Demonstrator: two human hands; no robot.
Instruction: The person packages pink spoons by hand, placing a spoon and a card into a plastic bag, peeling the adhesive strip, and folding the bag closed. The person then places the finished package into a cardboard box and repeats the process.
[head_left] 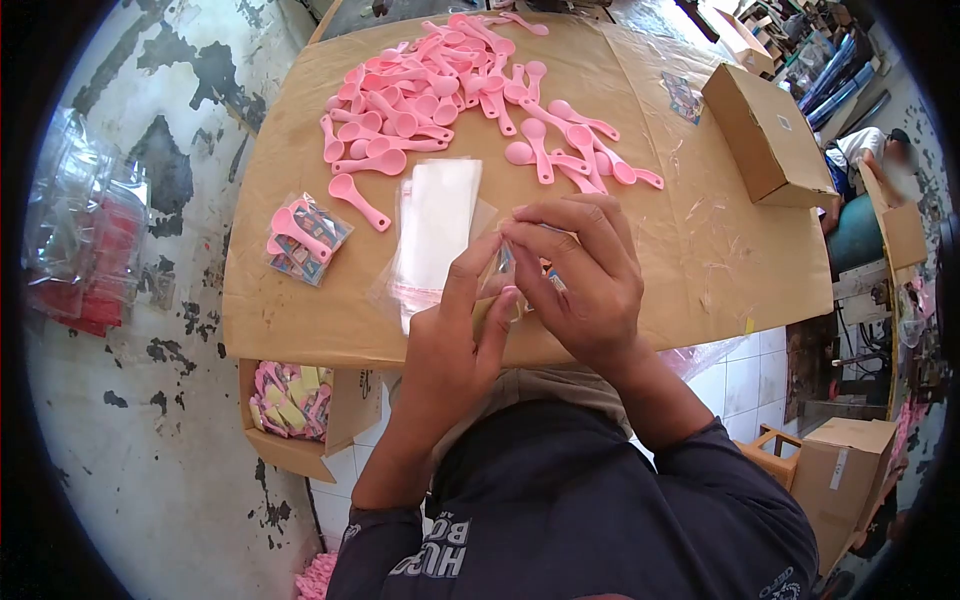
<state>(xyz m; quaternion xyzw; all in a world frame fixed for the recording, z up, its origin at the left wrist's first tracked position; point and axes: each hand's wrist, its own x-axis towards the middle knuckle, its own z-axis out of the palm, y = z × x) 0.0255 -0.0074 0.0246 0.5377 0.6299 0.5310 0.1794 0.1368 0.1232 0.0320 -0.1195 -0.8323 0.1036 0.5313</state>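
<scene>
Both hands meet over the front half of the table. My left hand (455, 350) has its thumb and forefinger closed on a small clear plastic packet (507, 268). Against the packet's upper edge, my right hand (590, 275) pinches with its fingertips. Printed colours show through the packet, which the fingers partly cover. A stack of clear plastic bags (440, 220) lies just left of the hands. Further left, a pink spoon (302, 232) rests on a pile of printed cards (320, 240). One more pink spoon (358, 202) lies between that pile and the bags.
A large heap of pink spoons (420, 95) covers the table's (290, 330) back. A cardboard box (765, 135) stands at the back right. Below the left edge, an open box (345, 410) holds packed pieces. Another person (865, 150) is at the far right.
</scene>
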